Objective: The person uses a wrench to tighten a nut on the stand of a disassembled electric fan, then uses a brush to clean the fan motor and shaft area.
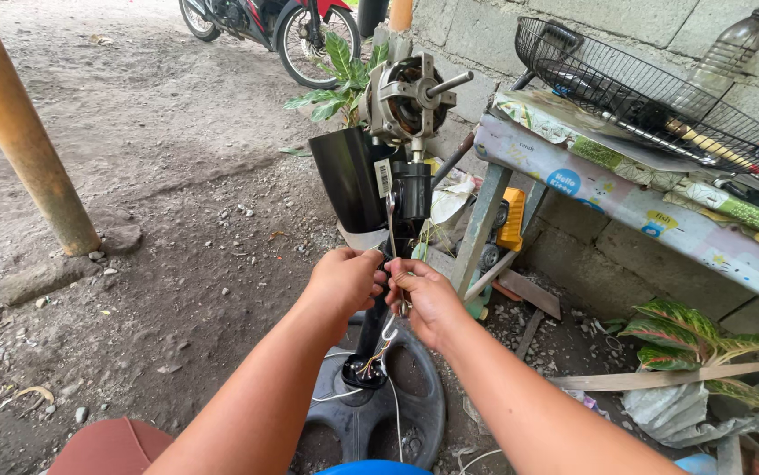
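Bare dirt floor [159, 176] lay under you, with a block wall [485, 35] on the right and one bench [573, 189] against it under a patterned cloth. Counted: one stripped fan stand [377, 290], one bare fan motor [404, 97] at its top, one round black base [414, 409] at its foot, one wire fan guard [643, 92] on the bench, one clear plastic bottle [736, 44] behind the guard, one orange post [14, 123] on the left, one motorcycle [265, 22] in the background.

The stand's long axis ran from the base near you up and away to the motor; the motor's shaft [450, 84] pointed to the upper right. The stand stood just beside the bench leg [480, 229], in the middle of your view.

Your left hand [344, 281] was clenched around the black column of the stand, fingers curled tight. Your right hand [428, 299] was closed with pinched fingers on thin wires [388, 339] beside the column; those wires ran down to a cluster of coloured leads at the column's lower end. The two hands were touching each other. One shiny metal tool [392, 220] rose between them along the column; which hand held it could not be told.
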